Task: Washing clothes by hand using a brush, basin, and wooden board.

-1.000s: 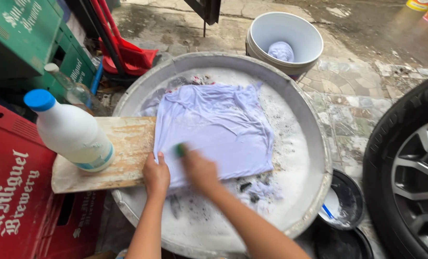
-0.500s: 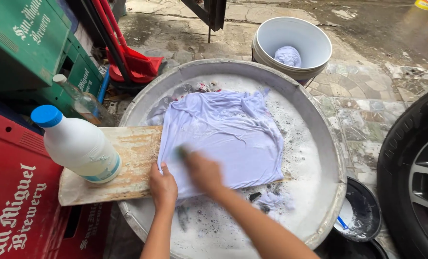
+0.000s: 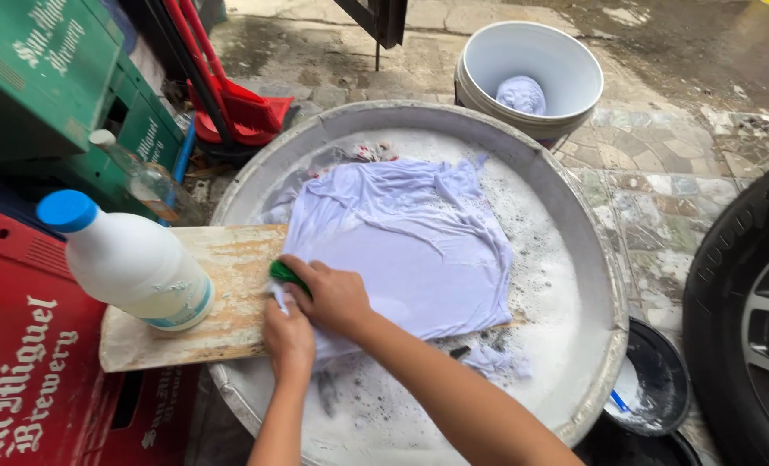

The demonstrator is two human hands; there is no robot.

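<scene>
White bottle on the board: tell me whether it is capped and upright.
Capped and upright: the white bottle stands on the wooden board, blue cap on top.

— How were the two hands placed?

— Close together, touching. The left hand (image 3: pixel 288 336) lay palm down with its fingers flat and pointing away from the body, pressed low. The right hand (image 3: pixel 334 296) sat just beyond it and slightly over it, curled into a fist with knuckles up.

— Was the right hand shut on something?

— Yes, its fingers (image 3: pixel 302 269) were wrapped around a small green thing, which showed only at the thumb side.

— And the arms?

— Both forearms were bare. The left rose almost straight from the bottom edge, wrist straight. The right came in from the lower right on a slant, crossing towards the left.
</scene>
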